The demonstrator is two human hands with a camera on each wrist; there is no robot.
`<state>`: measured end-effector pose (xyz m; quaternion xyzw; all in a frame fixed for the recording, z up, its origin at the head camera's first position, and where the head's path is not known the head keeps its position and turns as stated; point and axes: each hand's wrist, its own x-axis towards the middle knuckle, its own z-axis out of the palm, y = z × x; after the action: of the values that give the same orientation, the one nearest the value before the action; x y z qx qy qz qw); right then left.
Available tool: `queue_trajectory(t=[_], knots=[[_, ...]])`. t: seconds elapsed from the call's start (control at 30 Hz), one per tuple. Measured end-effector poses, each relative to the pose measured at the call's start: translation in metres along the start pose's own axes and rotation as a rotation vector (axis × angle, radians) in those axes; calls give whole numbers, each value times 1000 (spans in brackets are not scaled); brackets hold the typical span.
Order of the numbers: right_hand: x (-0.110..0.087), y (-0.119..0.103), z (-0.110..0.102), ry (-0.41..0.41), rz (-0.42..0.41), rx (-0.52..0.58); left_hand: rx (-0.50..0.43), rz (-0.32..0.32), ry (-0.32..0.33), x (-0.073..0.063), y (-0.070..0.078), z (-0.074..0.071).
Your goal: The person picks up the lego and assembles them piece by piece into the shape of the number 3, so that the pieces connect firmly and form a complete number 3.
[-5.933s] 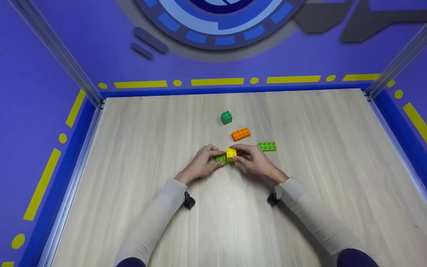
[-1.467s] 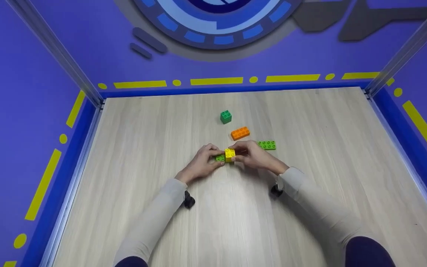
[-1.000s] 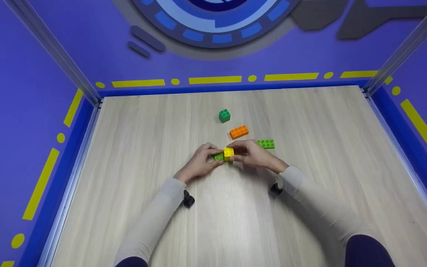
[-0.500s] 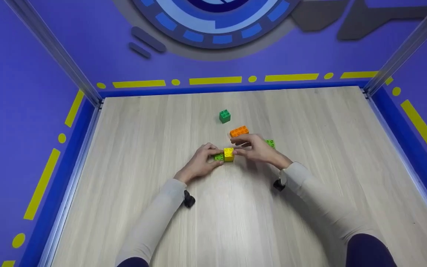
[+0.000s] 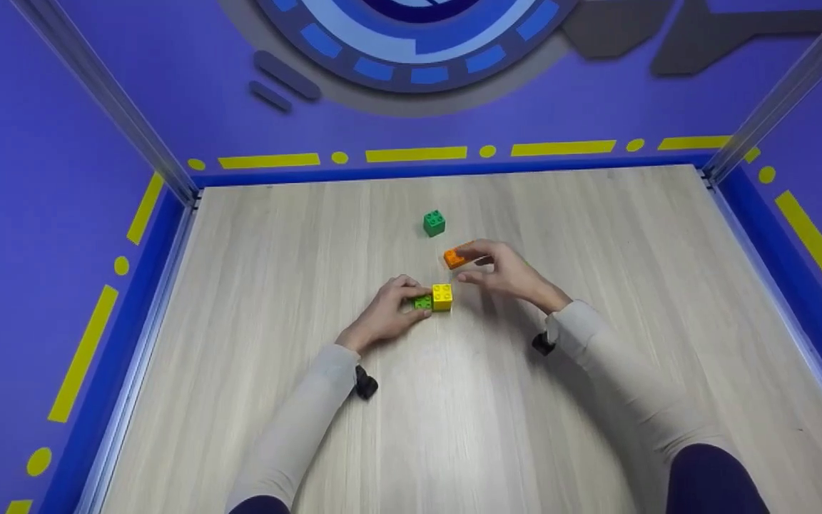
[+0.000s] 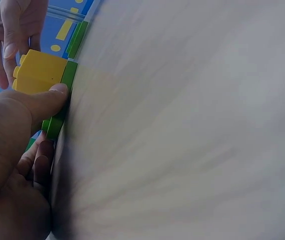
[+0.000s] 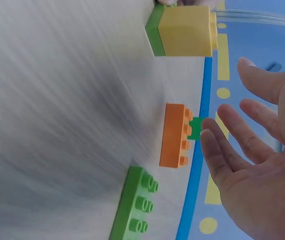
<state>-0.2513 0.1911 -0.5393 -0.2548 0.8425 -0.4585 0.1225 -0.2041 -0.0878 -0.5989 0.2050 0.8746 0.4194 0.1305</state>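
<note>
My left hand point(image 5: 387, 313) pinches a flat light green brick point(image 5: 422, 303) between thumb and fingers, low on the table. A yellow four-stud brick point(image 5: 442, 296) sits on that brick's right end, seated flush against it in the left wrist view. Away from the yellow brick, my right hand point(image 5: 509, 275) holds nothing, its fingers spread and relaxed. In the head view its fingertips overlap an orange brick point(image 5: 454, 258); the right wrist view shows them apart from it.
Farther back stands a dark green brick point(image 5: 434, 223). A second flat light green brick point(image 7: 132, 205) lies to the right, hidden under my right hand in the head view. Blue walls point(image 5: 411, 132) border the wooden table point(image 5: 297, 235) at the back and sides.
My right hand has let go of the yellow brick and moved back and to the right, over the orange brick. The left hand keeps its grip on the light green brick.
</note>
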Motion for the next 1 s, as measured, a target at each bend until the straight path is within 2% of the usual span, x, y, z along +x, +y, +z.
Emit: queue_trajectory(t=[0.4, 0.57, 1.0], knots=[[12, 10, -8, 36, 51, -9, 10, -21, 0, 1, -1, 1], [18, 15, -9, 50, 42, -21, 4, -29, 0, 1, -1, 1], [29, 31, -9, 63, 105, -60, 0, -52, -7, 0, 0, 0]])
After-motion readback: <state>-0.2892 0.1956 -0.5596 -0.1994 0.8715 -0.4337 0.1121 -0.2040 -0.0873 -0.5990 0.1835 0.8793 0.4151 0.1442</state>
